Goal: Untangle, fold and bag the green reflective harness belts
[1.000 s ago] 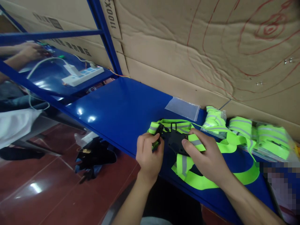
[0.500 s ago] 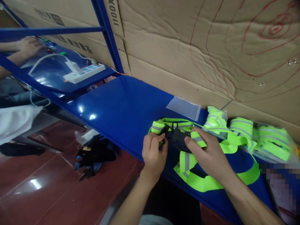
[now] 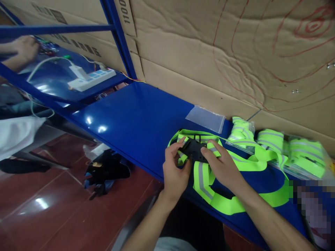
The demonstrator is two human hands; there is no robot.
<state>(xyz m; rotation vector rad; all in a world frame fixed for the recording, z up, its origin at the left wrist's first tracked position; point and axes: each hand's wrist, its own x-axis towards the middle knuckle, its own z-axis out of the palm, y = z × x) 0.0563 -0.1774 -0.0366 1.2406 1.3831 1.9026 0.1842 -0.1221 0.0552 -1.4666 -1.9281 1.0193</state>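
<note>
A neon yellow reflective strap harness (image 3: 235, 195) with grey stripes lies on the blue shelf (image 3: 136, 118). Its black plastic buckle (image 3: 192, 149) sits between both hands. My left hand (image 3: 175, 171) pinches the strap and the buckle's left end, fingers closed. My right hand (image 3: 225, 166) presses on the buckle's right side and the strap, fingers curled over them.
An empty clear plastic bag (image 3: 205, 119) lies behind the buckle. Bagged folded harnesses (image 3: 282, 148) line the cardboard wall (image 3: 209, 52) at right. Another person's hand (image 3: 22, 48) works at far left beside a white power strip (image 3: 91, 77). A dark bundle (image 3: 104, 172) lies on the red floor.
Both hands have drawn closer together around the buckle and shifted slightly right. The strap loop has bunched under the right hand.
</note>
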